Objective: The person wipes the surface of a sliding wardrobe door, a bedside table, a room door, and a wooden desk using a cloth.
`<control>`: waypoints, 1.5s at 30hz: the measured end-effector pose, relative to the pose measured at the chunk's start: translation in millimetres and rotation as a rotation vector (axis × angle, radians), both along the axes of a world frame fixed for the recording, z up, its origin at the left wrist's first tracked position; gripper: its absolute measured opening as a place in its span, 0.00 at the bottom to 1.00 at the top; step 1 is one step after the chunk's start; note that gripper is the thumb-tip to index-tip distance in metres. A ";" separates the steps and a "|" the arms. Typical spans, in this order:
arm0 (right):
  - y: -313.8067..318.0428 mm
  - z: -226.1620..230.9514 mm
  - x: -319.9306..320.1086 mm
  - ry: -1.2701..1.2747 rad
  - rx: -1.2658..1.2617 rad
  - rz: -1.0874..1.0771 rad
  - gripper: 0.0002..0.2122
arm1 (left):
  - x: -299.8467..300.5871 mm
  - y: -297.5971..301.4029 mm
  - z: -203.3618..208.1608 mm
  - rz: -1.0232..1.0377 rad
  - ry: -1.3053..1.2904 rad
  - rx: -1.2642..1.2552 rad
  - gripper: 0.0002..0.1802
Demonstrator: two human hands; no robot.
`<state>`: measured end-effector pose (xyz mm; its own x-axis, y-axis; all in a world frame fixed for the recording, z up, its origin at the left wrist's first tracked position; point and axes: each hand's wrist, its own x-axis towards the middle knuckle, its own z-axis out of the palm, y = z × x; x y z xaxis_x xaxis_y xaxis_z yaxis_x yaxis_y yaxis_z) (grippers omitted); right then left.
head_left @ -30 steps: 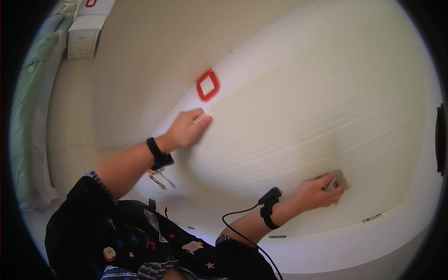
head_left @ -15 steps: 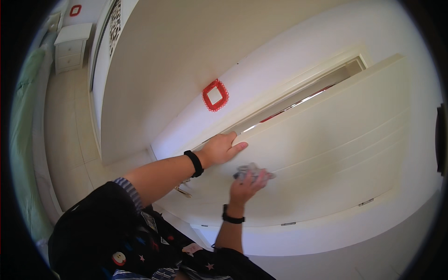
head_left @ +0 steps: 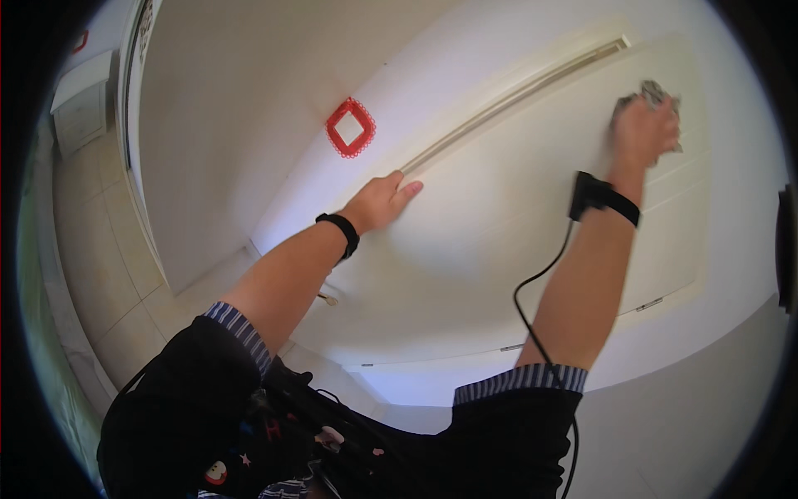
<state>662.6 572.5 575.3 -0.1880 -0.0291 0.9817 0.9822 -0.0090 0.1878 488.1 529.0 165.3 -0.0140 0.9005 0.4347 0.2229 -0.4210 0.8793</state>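
A cream-white door [head_left: 499, 233] stands slightly ajar in front of me. My left hand [head_left: 378, 202] is closed round its free edge, fingers behind and thumb on the face. Far off to the right, my right hand [head_left: 644, 133] presses a crumpled grey cloth [head_left: 654, 88] against the door's surface near its top. The cloth pokes out past the fingers on both sides, and the palm hides its middle. A metal door handle [head_left: 330, 299] shows below my left forearm.
A red scalloped switch surround [head_left: 350, 127] is on the wall beside the door frame [head_left: 499, 100]. Hinges [head_left: 650, 304] line the opposite door edge. A black cable [head_left: 519, 291] hangs from my right wristband [head_left: 605, 200]. At the left are a white bedside cabinet [head_left: 83, 104] and tiled floor [head_left: 100, 241].
My right hand has swept the cloth from the door's middle far up and right, with the arm now stretched out. The gap along the door has narrowed; my left hand keeps its hold.
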 end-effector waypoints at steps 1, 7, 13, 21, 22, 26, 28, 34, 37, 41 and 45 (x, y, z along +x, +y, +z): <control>5.6 -27.2 -18.7 -0.037 -0.016 0.050 0.26 | -3.0 4.6 -1.8 0.003 -0.019 -0.026 0.31; -3.9 -227.6 -88.5 -0.151 -0.062 0.245 0.21 | -1.7 55.6 -23.5 0.107 -0.095 0.079 0.34; -5.5 -286.6 32.5 -0.411 -0.261 0.433 0.15 | 56.9 71.7 -10.2 0.226 -0.179 0.161 0.30; 14.2 -10.6 231.1 -0.348 0.069 0.300 0.22 | 61.6 88.6 -15.1 0.237 -0.330 0.146 0.32; 10.5 21.9 266.3 -0.276 -0.010 0.276 0.24 | 65.4 89.3 -14.9 0.230 -0.369 0.172 0.32; 9.0 22.3 304.8 -0.111 0.062 0.135 0.26 | 48.5 81.3 -22.8 0.274 -0.328 0.131 0.34; 6.3 -21.0 294.7 -0.046 0.113 0.085 0.26 | 46.7 77.3 -25.0 0.295 -0.357 0.145 0.36; -14.3 -262.3 212.2 -0.011 -0.164 0.033 0.29 | 46.2 72.4 -19.9 0.233 -0.321 0.084 0.36; -36.1 -366.9 172.8 -0.086 -0.302 0.201 0.22 | 39.4 74.9 -14.0 0.272 -0.146 0.178 0.34; -20.8 -379.6 194.1 -0.161 -0.306 0.219 0.21 | 71.5 77.2 2.8 0.152 -0.133 0.150 0.31; -5.9 -269.0 173.5 -0.069 -0.284 0.193 0.30 | 52.6 65.0 -3.2 0.139 -0.179 0.164 0.31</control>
